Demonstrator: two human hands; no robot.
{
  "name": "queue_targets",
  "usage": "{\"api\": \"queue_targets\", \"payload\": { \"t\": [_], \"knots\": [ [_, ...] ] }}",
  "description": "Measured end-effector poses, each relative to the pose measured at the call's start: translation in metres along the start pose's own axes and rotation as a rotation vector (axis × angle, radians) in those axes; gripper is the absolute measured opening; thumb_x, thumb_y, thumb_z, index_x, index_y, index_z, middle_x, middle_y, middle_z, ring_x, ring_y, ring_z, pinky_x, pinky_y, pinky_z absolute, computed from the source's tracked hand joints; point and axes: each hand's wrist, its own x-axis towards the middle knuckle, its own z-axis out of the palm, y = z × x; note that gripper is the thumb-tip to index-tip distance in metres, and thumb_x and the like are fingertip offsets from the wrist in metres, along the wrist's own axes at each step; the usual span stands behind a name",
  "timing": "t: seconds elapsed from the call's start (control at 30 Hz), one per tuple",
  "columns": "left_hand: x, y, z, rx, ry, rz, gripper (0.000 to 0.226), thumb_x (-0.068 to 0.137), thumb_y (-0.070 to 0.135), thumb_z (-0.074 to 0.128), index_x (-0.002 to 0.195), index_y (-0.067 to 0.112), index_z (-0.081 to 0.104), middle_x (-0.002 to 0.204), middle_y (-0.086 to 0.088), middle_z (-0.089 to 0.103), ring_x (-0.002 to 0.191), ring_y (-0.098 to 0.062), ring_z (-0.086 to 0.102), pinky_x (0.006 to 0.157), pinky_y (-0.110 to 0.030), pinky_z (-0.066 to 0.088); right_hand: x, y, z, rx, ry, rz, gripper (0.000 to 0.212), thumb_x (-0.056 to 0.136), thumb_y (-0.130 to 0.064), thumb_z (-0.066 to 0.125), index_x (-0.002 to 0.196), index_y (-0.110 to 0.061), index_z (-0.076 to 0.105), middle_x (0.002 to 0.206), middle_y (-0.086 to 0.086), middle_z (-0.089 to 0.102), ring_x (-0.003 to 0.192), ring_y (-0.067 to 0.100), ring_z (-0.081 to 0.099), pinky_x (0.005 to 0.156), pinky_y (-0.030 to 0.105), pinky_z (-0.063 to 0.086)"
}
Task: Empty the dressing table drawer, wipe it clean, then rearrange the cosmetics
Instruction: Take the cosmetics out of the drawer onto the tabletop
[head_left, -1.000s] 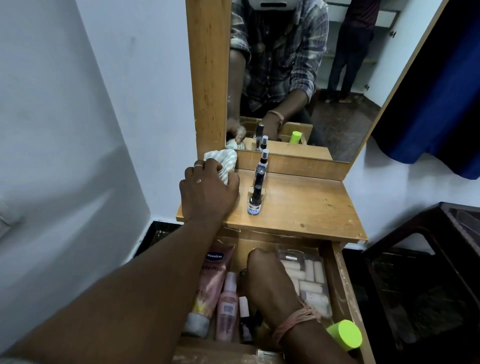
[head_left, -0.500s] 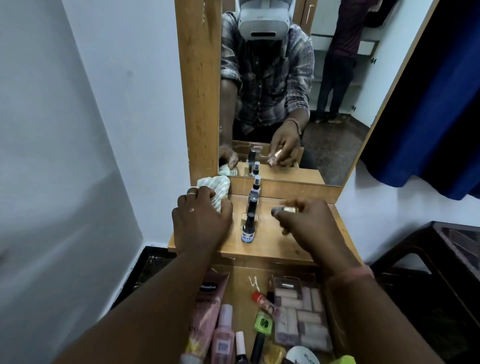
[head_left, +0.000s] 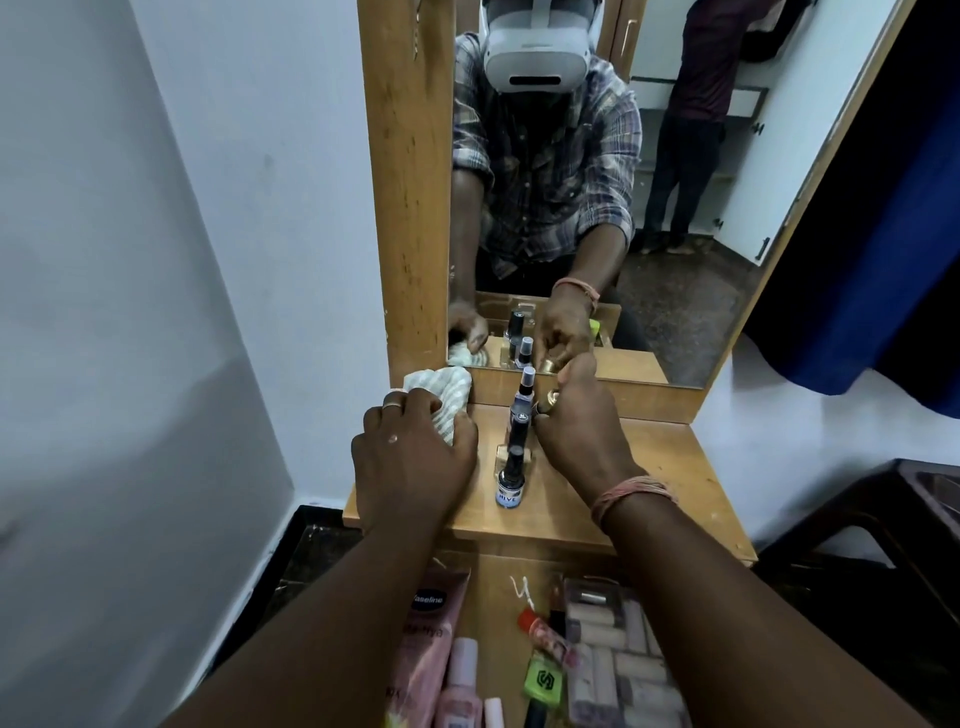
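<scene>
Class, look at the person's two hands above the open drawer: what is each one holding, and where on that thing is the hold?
The left hand grips the striped cloth by its near end. The right hand pinches a small gold-coloured item at its fingertips; which part cannot be told.

A small gold-capped cosmetic piece (head_left: 550, 400) is pinched at the right hand's (head_left: 582, 436) fingertips, just right of three dark upright bottles (head_left: 521, 415); a striped white cloth (head_left: 441, 392) bunches under the left hand's (head_left: 410, 457) fingers
</scene>
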Motion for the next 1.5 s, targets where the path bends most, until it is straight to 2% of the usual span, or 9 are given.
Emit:
{"api": "queue_targets", "payload": {
  "t": [0.23,0.43,0.57,0.7,0.83,0.97,1.13,1.33,1.5],
  "knots": [
    [0.000,-0.001,0.000,-0.003,-0.018,-0.007,0.048,0.088,0.059,0.041,0.116,0.026,0.063,0.119,-0.001,0.065,0.110,-0.025,0.056,0.090,-0.044,0.049,0.013,-0.004,-0.007,-0.188,-0.131,0.060,0.012,0.088,-0.005,0.068,0.099,-0.011,0.068,0.090,0.006,0.066,0.081,0.023,0.061,0.053,0.022,0.038],
    [0.000,0.001,0.000,-0.010,-0.015,-0.013,0.050,0.088,0.060,0.040,0.116,0.027,0.063,0.120,-0.001,0.065,0.111,-0.024,0.056,0.091,-0.045,0.050,0.016,-0.010,-0.005,-0.208,-0.133,0.073,0.018,0.090,-0.009,0.069,0.107,-0.009,0.062,0.091,0.005,0.060,0.083,0.023,0.056,0.062,0.028,0.040],
    [0.000,0.000,0.000,-0.004,-0.005,-0.009,0.051,0.087,0.060,0.038,0.116,0.026,0.064,0.120,-0.001,0.065,0.110,-0.024,0.056,0.089,-0.044,0.050,0.020,-0.010,-0.003,-0.218,-0.119,0.117,0.014,0.090,-0.006,0.069,0.103,-0.009,0.064,0.093,0.008,0.064,0.078,0.023,0.055,0.049,0.023,0.035],
    [0.000,0.000,0.001,-0.001,-0.009,-0.011,0.050,0.087,0.060,0.040,0.116,0.026,0.064,0.119,-0.001,0.065,0.111,-0.024,0.056,0.089,-0.044,0.050,0.018,-0.008,0.000,-0.164,-0.090,0.164,0.012,0.089,-0.009,0.070,0.100,-0.009,0.066,0.091,0.006,0.065,0.083,0.025,0.062,0.061,0.029,0.044],
    [-0.001,0.000,0.002,0.008,-0.002,-0.011,0.047,0.088,0.058,0.043,0.115,0.025,0.064,0.117,-0.002,0.065,0.109,-0.026,0.057,0.088,-0.044,0.050,0.001,-0.001,0.000,-0.051,-0.067,0.145,0.015,0.086,-0.012,0.075,0.097,-0.017,0.067,0.088,-0.001,0.067,0.085,0.019,0.065,0.054,0.018,0.038],
    [0.000,-0.001,0.002,0.022,-0.012,-0.013,0.047,0.089,0.057,0.045,0.116,0.023,0.064,0.117,-0.005,0.065,0.109,-0.028,0.057,0.087,-0.045,0.049,-0.039,-0.001,-0.022,-0.130,-0.003,0.177,0.024,0.086,-0.028,0.076,0.100,-0.018,0.058,0.090,-0.003,0.063,0.084,0.017,0.059,0.063,0.029,0.038],
    [-0.001,0.001,0.002,0.031,-0.021,-0.010,0.048,0.090,0.058,0.044,0.119,0.024,0.062,0.122,-0.006,0.065,0.113,-0.029,0.056,0.091,-0.046,0.048,-0.121,-0.002,-0.028,-0.162,-0.280,0.220,0.018,0.087,-0.033,0.072,0.073,-0.022,0.066,0.068,-0.007,0.066,0.066,0.007,0.062,0.058,0.025,0.047],
    [0.000,0.002,0.000,0.034,-0.036,-0.014,0.048,0.091,0.059,0.044,0.121,0.025,0.060,0.126,-0.006,0.063,0.116,-0.028,0.054,0.094,-0.046,0.047,-0.160,0.016,-0.006,-0.386,-0.316,-0.015,0.013,0.090,-0.035,0.063,0.092,-0.024,0.069,0.092,-0.006,0.069,0.087,0.011,0.065,0.074,0.024,0.049],
    [0.001,0.001,0.003,0.081,-0.044,0.012,0.051,0.089,0.062,0.043,0.123,0.025,0.056,0.126,-0.007,0.060,0.116,-0.029,0.054,0.094,-0.047,0.045,-0.163,0.036,0.014,-0.501,-0.439,-0.004,0.016,0.090,-0.020,0.064,0.103,-0.019,0.073,0.102,0.002,0.074,0.092,0.017,0.070,0.081,0.029,0.057]
  ]
}}
